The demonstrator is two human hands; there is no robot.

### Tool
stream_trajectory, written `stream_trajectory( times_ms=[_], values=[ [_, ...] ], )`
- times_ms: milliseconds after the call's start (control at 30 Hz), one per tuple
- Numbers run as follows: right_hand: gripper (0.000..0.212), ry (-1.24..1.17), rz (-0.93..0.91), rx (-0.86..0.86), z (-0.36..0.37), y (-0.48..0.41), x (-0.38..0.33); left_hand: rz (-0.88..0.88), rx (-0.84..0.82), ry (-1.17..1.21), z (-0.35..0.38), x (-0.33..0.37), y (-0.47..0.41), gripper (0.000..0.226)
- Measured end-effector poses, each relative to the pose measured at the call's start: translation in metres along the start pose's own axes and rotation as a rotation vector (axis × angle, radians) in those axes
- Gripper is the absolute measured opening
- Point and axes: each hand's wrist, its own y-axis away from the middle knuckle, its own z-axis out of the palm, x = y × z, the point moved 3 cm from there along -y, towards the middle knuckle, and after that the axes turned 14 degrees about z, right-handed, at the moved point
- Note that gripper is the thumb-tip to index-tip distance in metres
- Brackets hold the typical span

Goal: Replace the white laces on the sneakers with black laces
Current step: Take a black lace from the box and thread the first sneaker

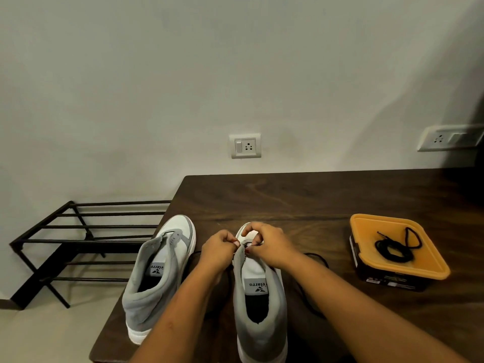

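Two grey and white sneakers stand on the dark wooden table (pixel 314 195), toes pointing away from me. The left sneaker (pixel 157 271) has no lace in its eyelets. Both hands work at the front eyelets of the right sneaker (pixel 259 292). My left hand (pixel 218 247) pinches the shoe's left eyelet flap or a lace end there; which one I cannot tell. My right hand (pixel 267 244) pinches a black lace (pixel 317 260) at the right eyelets, and that lace trails onto the table on both sides of the shoe. A second black lace (pixel 395 247) lies coiled on an orange lid.
The orange-lidded dark box (pixel 398 268) stands at the right of the table. A black metal shoe rack (pixel 86 239) stands on the floor to the left, beside the table's edge. Wall sockets (pixel 245 145) sit on the wall behind.
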Motion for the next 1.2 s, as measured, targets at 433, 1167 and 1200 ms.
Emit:
stream_trajectory(
  times_ms=[433,1167,1200],
  values=[
    [0.031,0.055,-0.048,-0.121,-0.003,-0.002,-0.006,0.147,0.364,0.303,-0.057,0.018,-0.013,0.019],
    [0.022,0.037,0.015,-0.094,0.001,-0.007,-0.004,0.07,0.056,0.217,-0.059,0.007,-0.005,0.023],
    [0.021,0.038,0.013,-0.09,0.001,-0.007,-0.005,0.103,-0.084,-0.039,-0.045,0.002,-0.006,0.016]
  ],
)
